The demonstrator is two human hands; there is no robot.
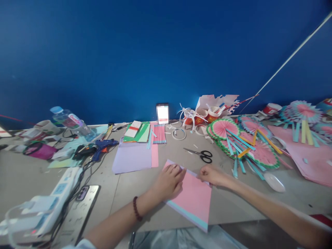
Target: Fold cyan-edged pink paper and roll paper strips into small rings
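A pink sheet of paper (193, 195) with a light blue strip along its near edge and lilac along its far edge lies at the front of the table. My left hand (170, 181) rests on its left part, fingers stretched out and lying flat. At the far right edge, my right hand (209, 174) is closed, thumb and fingers pinching the lilac border of the paper. Just beyond the sheet lie black-handled scissors (203, 155), blades pointing left. A folded pink-and-blue striped paper (159, 134) sits further back.
Lilac sheets (133, 157) and green paper (140, 133) lie at back left. A blue glue gun (102, 147), a water bottle (74, 121), a power strip (55, 197) and a phone (80, 214) occupy the left. Pleated paper fans (225, 129) and paper cups (212, 114) crowd the right.
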